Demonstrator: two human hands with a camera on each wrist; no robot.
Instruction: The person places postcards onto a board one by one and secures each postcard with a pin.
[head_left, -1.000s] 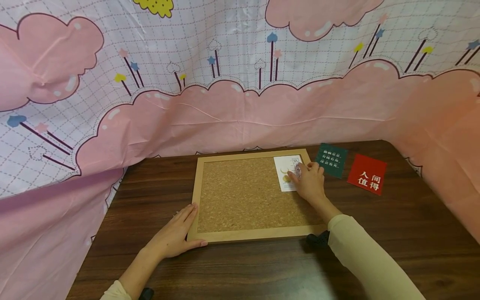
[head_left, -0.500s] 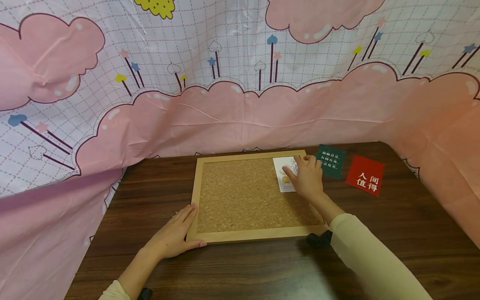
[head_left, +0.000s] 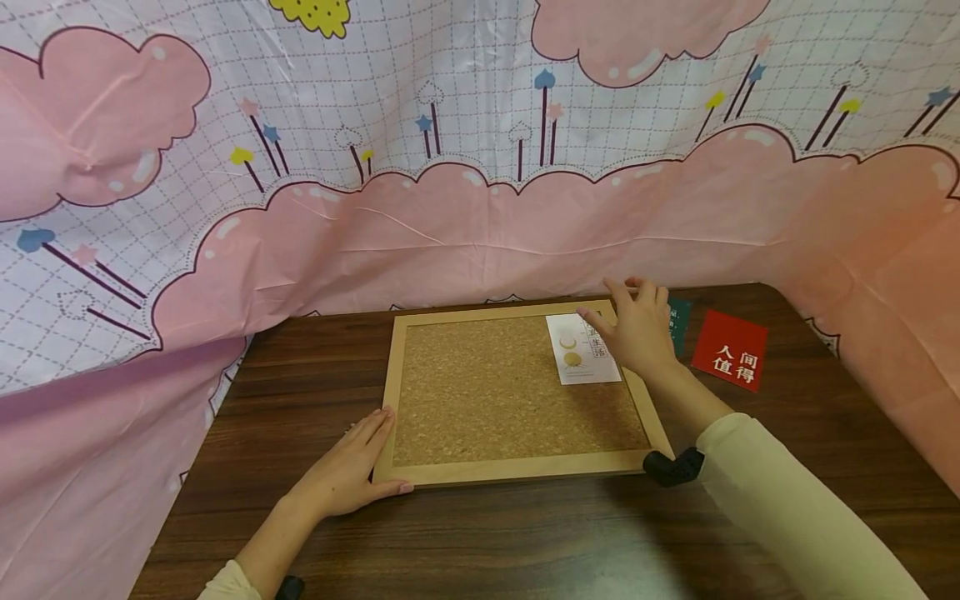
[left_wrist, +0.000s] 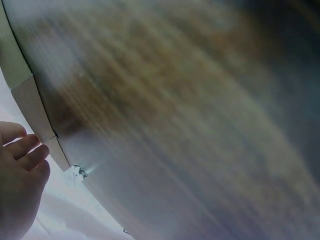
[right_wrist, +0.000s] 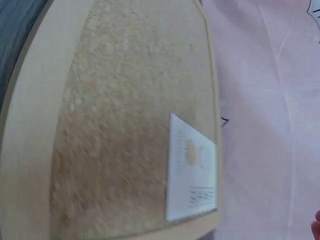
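Observation:
A cork board (head_left: 487, 400) in a pale wooden frame lies on the dark wooden table. Flat in its upper right corner is a white card (head_left: 585, 367) with gold circles and dark writing, also seen whole in the right wrist view. My left hand (head_left: 341, 471) rests at the board's lower left corner, fingers along the left side and thumb at the front edge. Above the upper right corner hovers my right hand (head_left: 639, 333), fingers loosely bent, nothing visible in them. It covers much of a green card (head_left: 681, 321) lying beyond the frame.
A red card (head_left: 731, 350) with white characters lies on the table to the right of the green one. Behind the table hangs a pink and white patterned cloth (head_left: 465, 258). A black wrist strap piece (head_left: 671, 468) overlaps the board's lower right corner in the head view.
My right hand has come off the white card and moved right and away, toward the green card. The white card stays in the corner. The left hand has not moved.

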